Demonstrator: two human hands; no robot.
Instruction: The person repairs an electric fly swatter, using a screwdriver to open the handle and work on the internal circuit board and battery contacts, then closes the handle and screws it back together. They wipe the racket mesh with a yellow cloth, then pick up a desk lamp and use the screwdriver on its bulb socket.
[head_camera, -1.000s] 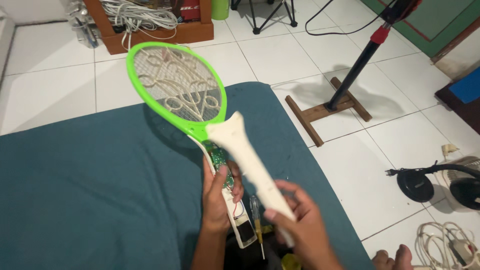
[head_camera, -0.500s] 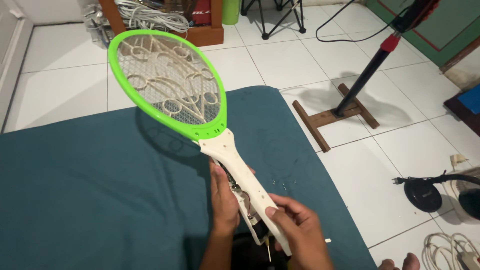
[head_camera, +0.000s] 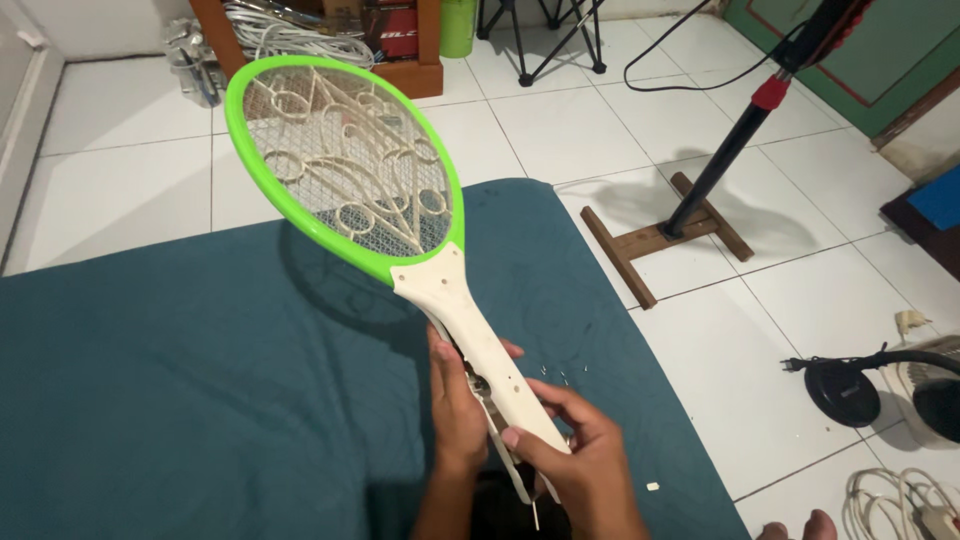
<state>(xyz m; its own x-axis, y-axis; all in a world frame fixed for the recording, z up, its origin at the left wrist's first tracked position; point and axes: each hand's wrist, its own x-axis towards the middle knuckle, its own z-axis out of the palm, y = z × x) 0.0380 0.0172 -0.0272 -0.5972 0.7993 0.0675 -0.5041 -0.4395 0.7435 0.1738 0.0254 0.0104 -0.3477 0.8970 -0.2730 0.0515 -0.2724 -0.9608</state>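
Observation:
I hold an electric fly-swatter racket with a green rim, wire mesh head and cream handle, tilted up to the upper left above a teal mat. My left hand grips the underside of the handle, where the casing looks partly split open. My right hand holds the lower end of the cream handle cover from the right, thumb on top. Several small screws lie on the mat just right of the handle.
A stand with a black pole and wooden cross base rises on the white tiles to the right. A wooden shelf with cables is at the back. A black round device and white cords lie at the lower right.
The racket has swung so its head points further up and left, and the cream cover has closed onto the handle. The green circuit board seen earlier is now hidden.

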